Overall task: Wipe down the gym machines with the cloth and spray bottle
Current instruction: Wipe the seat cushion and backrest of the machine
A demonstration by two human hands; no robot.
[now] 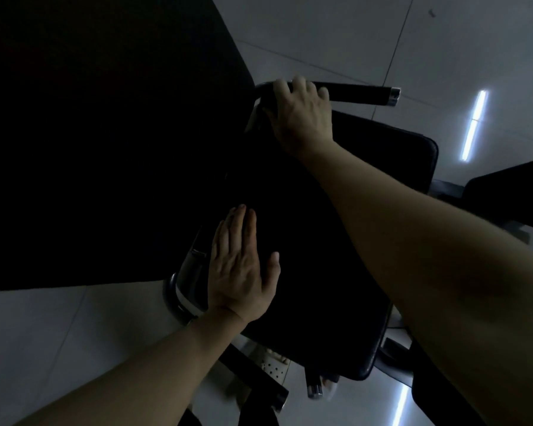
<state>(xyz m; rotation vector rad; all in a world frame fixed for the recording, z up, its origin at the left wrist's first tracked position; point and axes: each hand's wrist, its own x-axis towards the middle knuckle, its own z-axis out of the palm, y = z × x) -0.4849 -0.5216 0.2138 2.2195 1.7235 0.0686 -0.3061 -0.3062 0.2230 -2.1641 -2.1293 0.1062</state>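
Dark seat pad point(320, 256): my left hand point(240, 269) flat at its edge, right hand point(299, 115) gripping the handle point(360, 93). No cloth visible, wiping seemingly unstarted.

The floor point(320, 32) is laid with large, pale grey glossy tiles, and thin dark joints point(391, 56) run across it at angles. At the right, a long bright strip of light point(474, 127) is mirrored in the tiles, broken partway along where a joint crosses it. A second bright streak point(401, 404) shows on the floor near the bottom right. A small dark mark point(432, 13) sits on a tile near the top right corner. Low in the middle, a pale object with round holes point(274, 368) rests on the floor. It is possibly a perforated shoe, though the dim view leaves that unsure.
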